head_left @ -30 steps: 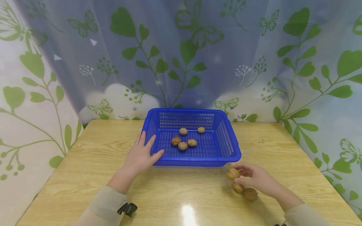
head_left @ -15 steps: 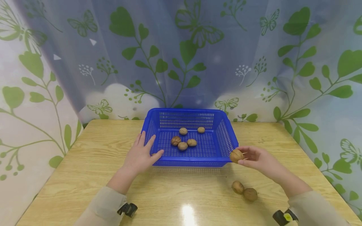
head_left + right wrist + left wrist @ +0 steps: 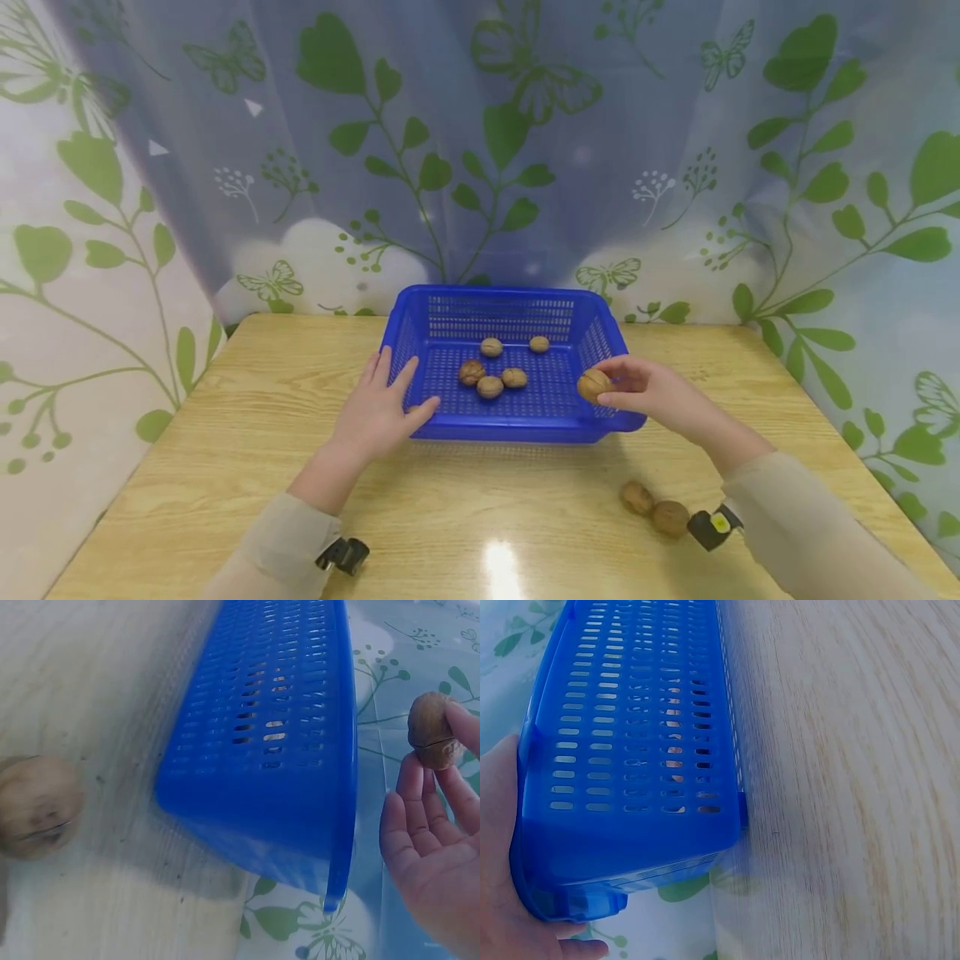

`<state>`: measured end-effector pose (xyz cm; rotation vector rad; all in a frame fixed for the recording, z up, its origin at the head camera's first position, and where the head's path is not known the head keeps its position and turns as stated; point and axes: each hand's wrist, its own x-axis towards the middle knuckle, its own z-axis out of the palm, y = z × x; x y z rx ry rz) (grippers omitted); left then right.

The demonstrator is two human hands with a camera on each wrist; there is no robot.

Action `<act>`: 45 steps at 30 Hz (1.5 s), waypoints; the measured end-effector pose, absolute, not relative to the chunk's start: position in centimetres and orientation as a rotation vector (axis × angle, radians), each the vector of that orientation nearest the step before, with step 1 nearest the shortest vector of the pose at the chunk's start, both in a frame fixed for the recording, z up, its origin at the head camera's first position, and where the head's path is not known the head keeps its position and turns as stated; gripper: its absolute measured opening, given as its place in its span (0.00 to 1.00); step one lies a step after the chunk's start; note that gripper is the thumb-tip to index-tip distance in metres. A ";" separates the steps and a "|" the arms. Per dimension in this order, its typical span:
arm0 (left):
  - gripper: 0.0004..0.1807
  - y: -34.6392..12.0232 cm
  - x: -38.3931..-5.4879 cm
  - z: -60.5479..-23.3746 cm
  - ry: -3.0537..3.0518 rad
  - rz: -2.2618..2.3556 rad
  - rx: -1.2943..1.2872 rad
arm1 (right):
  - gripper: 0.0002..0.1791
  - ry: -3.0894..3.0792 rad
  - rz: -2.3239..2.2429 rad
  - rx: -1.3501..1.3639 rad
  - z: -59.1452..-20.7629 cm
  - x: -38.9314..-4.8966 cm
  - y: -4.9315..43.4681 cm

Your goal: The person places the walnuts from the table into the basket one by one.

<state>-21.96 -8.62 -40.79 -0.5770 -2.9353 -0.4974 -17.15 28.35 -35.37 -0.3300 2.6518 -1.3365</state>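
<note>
A blue plastic basket [image 3: 495, 423] with slotted walls stands on the table, several walnuts [image 3: 490, 387] spread over its floor. My left hand [image 3: 378, 417] rests on its front left corner, fingers spread and fairly straight along the rim; in the left wrist view that hand [image 3: 499, 862] lies against the rim. Between thumb and fingertips, my right hand [image 3: 652, 392] pinches a walnut [image 3: 594, 386] over the basket's right end. The right wrist view shows this walnut [image 3: 433, 731] above the level of the rim. One walnut inside is mostly hidden by the left thumb.
Two walnuts [image 3: 637, 497] lie side by side on the wooden table [image 3: 262, 400], in front of the basket's right corner, near the right wrist's camera [image 3: 711, 527]. A curtain [image 3: 480, 167] with leaves and butterflies hangs right behind the table.
My right hand has picked up a walnut from beside the other two and carried it up and left over the basket's right rim. The left hand has stayed in place.
</note>
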 end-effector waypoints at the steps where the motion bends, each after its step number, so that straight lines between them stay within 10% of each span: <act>1: 0.43 -8.6 -21.9 -40.8 -2.936 -0.499 -0.578 | 0.28 2.651 -1.324 -0.341 -35.3 -17.5 28.1; 45: 0.43 -8.7 -21.8 -40.7 -2.940 -0.466 -0.543 | 0.24 2.685 -1.075 -0.541 -32.9 -31.4 21.5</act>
